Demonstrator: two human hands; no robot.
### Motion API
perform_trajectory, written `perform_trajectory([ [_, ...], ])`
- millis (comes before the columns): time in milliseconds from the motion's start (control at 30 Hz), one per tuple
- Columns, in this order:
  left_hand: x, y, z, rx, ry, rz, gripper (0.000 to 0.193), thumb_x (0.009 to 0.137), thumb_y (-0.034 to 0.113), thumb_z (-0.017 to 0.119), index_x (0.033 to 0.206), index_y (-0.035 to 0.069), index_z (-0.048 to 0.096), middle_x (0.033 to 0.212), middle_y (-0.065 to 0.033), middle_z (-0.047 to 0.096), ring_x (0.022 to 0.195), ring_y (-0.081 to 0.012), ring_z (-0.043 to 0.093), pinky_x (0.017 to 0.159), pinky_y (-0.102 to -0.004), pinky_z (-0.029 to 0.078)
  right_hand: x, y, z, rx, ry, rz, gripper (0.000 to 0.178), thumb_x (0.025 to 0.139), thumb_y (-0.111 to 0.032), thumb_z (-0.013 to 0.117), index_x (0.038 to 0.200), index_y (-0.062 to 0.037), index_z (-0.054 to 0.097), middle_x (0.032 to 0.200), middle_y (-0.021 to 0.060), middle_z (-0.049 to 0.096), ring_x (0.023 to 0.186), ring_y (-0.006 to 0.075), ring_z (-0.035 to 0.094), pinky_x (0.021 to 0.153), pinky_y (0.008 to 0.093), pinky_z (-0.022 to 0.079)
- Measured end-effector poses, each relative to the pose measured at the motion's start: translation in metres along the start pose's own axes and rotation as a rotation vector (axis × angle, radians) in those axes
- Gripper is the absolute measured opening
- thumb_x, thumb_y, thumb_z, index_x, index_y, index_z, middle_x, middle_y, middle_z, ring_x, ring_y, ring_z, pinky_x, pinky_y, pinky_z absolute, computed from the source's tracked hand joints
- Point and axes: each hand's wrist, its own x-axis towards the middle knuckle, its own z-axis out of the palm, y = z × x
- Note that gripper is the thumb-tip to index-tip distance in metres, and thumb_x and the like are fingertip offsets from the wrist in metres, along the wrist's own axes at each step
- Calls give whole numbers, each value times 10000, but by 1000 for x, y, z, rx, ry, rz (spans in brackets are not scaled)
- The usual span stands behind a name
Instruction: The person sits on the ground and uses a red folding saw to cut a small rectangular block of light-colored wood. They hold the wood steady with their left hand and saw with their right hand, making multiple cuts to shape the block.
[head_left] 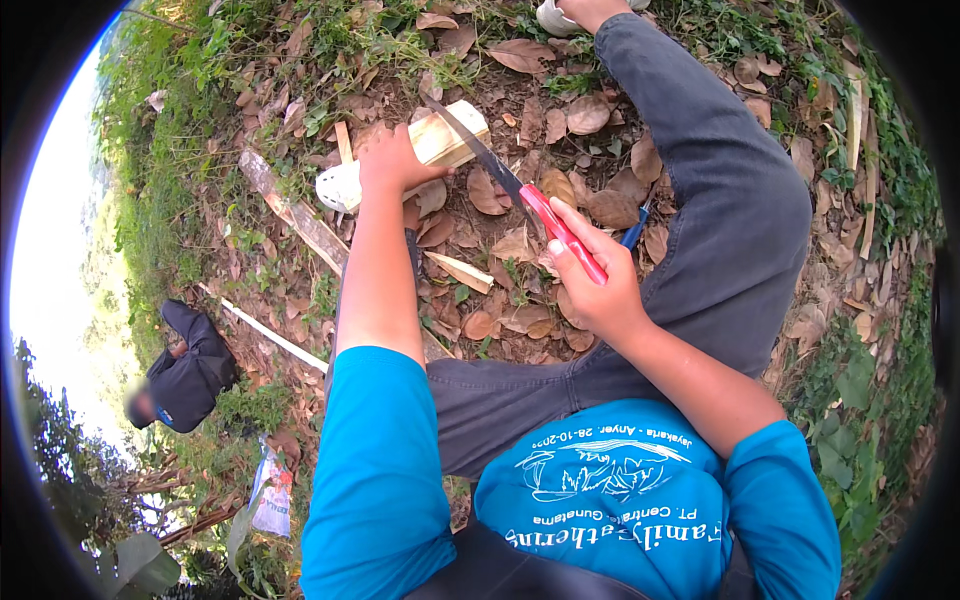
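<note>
My left hand (pixel 390 160) is closed over a pale, squared wooden block (pixel 430 142), pressing on its near left part. My right hand (pixel 602 285) is wrapped round the red handle of a saw (pixel 480 152), with the thumb along the grip. The saw's long, narrow, dark blade runs up and left from the handle and lies across the block near its right end. Its teeth are too small to make out. Just below my left hand is a white shoe with holes (pixel 338 188), close against the block's left end.
A split wood piece (pixel 460 271) lies on leaf-covered ground. A long plank (pixel 290 212) and a pale pole (pixel 262 332) stretch out at the left. Beside my bent leg (pixel 720 200) is a blue object (pixel 635 228). Farther left are another person (pixel 197 365) and a plastic bag (pixel 272 492).
</note>
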Motion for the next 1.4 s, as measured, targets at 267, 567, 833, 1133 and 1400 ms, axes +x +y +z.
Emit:
perform_trajectory([
  [267,11,-4,-4,-31,-53,-6,1158,565,800,830,1427,82,542,1392,-182,608,1295,-343,608,1075,-514,464,17,-11,7,103,57,-59,506,1031,-117,630,1500,30,509,1111,52,681,936,45,573,833,223,483],
  [567,-2,2,4,4,58,11,1118,587,782,822,1419,87,547,1400,-195,590,1328,-346,576,1106,-526,409,31,-5,15,47,37,-31,508,1015,-111,636,1494,18,525,1156,102,708,998,89,622,890,257,499],
  [833,-5,4,8,32,126,23,1079,589,779,823,1362,70,569,1362,-214,612,1294,-373,590,1082,-533,422,22,3,14,3,20,-16,500,1005,-99,631,1481,20,534,1227,187,715,1078,127,660,951,288,506],
  [1133,-13,15,12,94,103,-37,1113,606,762,830,1431,78,526,1350,-202,608,1323,-366,555,1109,-518,368,19,7,11,-34,-5,-34,504,1027,-92,613,1510,5,507,1175,109,685,976,97,611,871,258,492],
  [1400,-18,13,19,100,213,-22,1051,619,789,808,1340,61,573,1300,-190,645,1255,-392,605,1084,-495,443,9,9,9,-39,-12,14,512,1032,-85,603,1526,-4,495,1148,72,676,911,60,581,836,229,486],
])
